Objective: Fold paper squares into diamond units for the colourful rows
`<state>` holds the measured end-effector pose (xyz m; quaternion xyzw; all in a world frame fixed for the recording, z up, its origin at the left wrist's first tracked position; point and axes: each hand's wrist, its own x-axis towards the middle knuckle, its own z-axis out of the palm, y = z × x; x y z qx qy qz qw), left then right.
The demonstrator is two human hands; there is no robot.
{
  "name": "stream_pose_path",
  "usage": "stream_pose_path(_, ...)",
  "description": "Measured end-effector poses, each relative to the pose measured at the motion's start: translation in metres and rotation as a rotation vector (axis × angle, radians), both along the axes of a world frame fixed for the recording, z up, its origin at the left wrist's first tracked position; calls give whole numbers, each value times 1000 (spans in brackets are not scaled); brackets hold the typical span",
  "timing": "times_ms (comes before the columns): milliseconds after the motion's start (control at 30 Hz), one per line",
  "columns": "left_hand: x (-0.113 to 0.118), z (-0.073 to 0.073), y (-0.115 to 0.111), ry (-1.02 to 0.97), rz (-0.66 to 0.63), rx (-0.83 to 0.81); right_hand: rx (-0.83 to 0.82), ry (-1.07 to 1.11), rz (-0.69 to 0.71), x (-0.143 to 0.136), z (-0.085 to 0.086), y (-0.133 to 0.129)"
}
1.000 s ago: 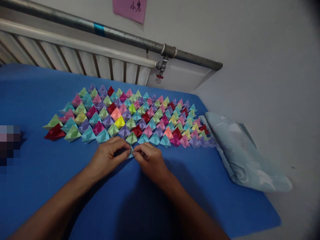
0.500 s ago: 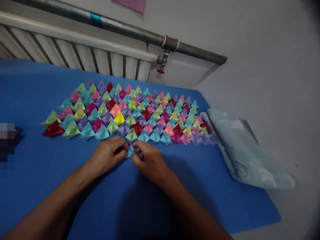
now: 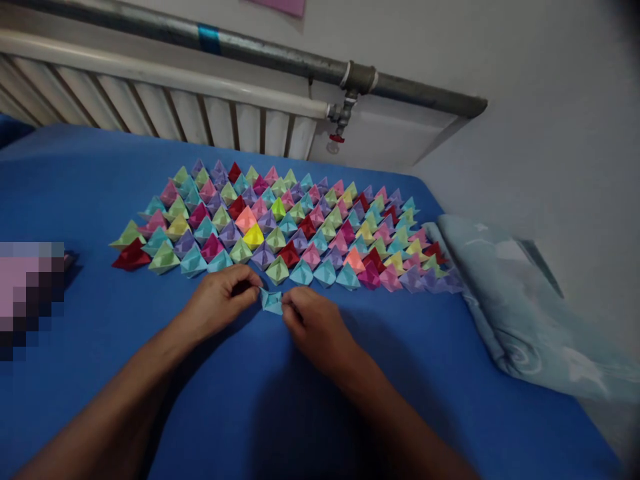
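Observation:
A light blue folded paper boat [image 3: 273,302] is held by its two ends between my hands, just over the blue bed surface [image 3: 210,400]. My left hand [image 3: 223,293] pinches its left end with thumb and forefinger. On the other side, my right hand [image 3: 315,325] pinches the right end, its other fingers curled in. Beyond the hands stand many small paper boats in rows, among them a yellow boat [image 3: 253,237], a dark red boat [image 3: 131,255] and a green boat [image 3: 277,271] close by.
A folded pale blue blanket [image 3: 515,300] lies to the right against the wall. At the back run a white radiator [image 3: 190,117] and a metal pipe [image 3: 290,61] with a red-handled valve [image 3: 337,139]. Something pixelated [image 3: 25,293] sits at the left edge.
My hands have drawn slightly apart, and more of the light blue paper boat shows, stretched between them. The whole scene has shifted to the right in view.

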<state>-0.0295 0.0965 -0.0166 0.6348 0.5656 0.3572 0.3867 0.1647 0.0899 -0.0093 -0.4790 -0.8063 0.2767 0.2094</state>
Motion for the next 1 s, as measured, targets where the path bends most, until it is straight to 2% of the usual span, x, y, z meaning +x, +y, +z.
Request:
stream_pose_path(167, 11, 5, -5, -64, 28, -231, 110, -41, -5, -1, 2, -6)
stream_pose_path(333, 15, 3, -4, -216, 68, -279, 233, -92, 30, -2, -2, -10)
stream_pose_path(467, 17, 1, -5, -235, 63, -302, 306, -87, 53, -3, -7, -10)
stream_pose_path(667, 18, -9, -8, -166, 86, -211, 316, -77, 92, -3, -9, -11)
stream_pose_path(867, 19, -2, -10, 54, 94, 20, 104, 67, 108, -4, -2, -8)
stream_pose_path(1000, 19, 4, -11, 155, 59, 167, -34, 278, -22, -6, -1, -6)
